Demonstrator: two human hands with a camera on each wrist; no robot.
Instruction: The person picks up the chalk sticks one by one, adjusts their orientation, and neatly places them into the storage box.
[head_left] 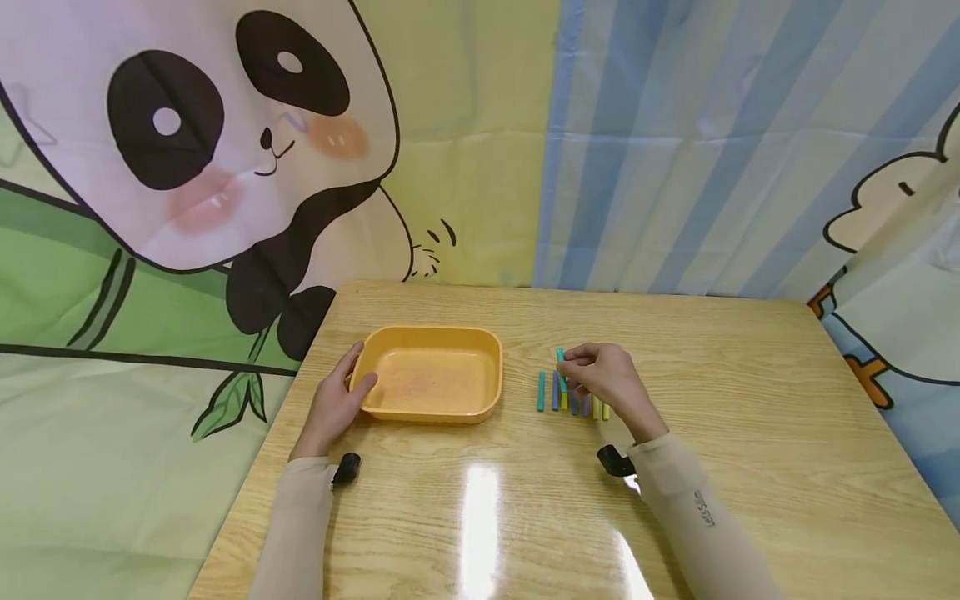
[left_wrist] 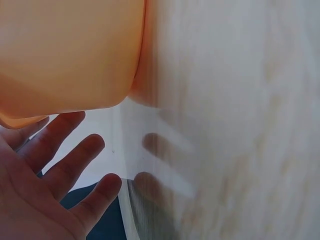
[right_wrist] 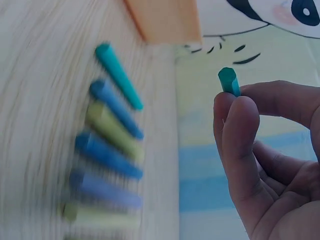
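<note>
My right hand (head_left: 600, 375) pinches a short teal stick (head_left: 559, 358) between thumb and fingers, just above a row of several coloured sticks (head_left: 570, 398) lying on the wooden table (head_left: 712, 417). In the right wrist view the teal stick (right_wrist: 229, 81) stands up from my fingertips (right_wrist: 240, 112), and teal, blue and yellow-green sticks (right_wrist: 107, 150) lie side by side below. My left hand (head_left: 337, 398) rests against the left end of an orange tray (head_left: 431, 333), thumb at its rim. The left wrist view shows straight fingers (left_wrist: 65, 160) beside the tray's wall (left_wrist: 70, 55).
The tray looks empty inside. The table's left edge (head_left: 255, 467) runs close to my left forearm. A panda curtain (head_left: 187, 150) and a striped curtain (head_left: 712, 142) hang right behind the table's far edge.
</note>
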